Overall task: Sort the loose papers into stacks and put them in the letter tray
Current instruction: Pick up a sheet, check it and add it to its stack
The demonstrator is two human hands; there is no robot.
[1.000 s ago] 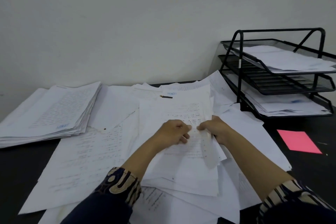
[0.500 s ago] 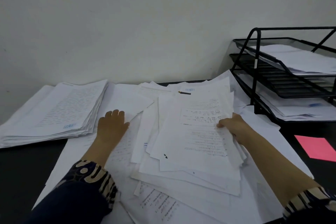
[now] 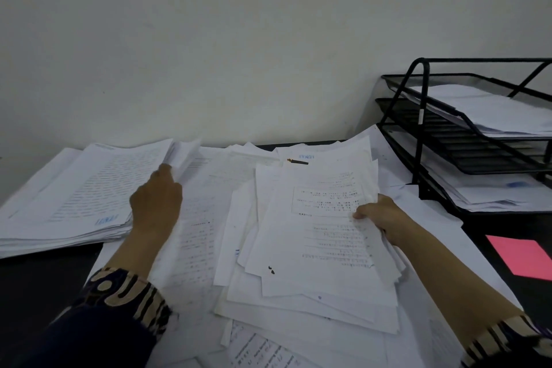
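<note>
Loose papers [image 3: 316, 248]: white sheets, printed and handwritten, heaped unevenly at centre of a dark table [image 3: 41, 287]; more sheets spread flat beneath and toward the near edge.
Right hand [image 3: 385, 219]: fingers curled round the right edge of the top few sheets of the heap, thumb on top; sheets gripped, edge slightly lifted.
Left hand [image 3: 156, 203]: placed at the right edge of a tall side stack [image 3: 74, 203] at far left; fingertips hidden behind blurred sheets at that edge, so grip cannot be told; poss. lifting a few pages.
Side stack: neat, thick, printed text on top sheet w/ a blue mark near its lower corner.
Letter tray [image 3: 418, 128]: black wire, three tiers, far right against the wall; top and bottom tiers hold papers; middle tier shows bare mesh.
Pink sheet [image 3: 519, 257]: flat on table, right of the heap, in front of tray.
Small dark clip-like item [image 3: 297, 161]: lies on sheets behind the heap.
</note>
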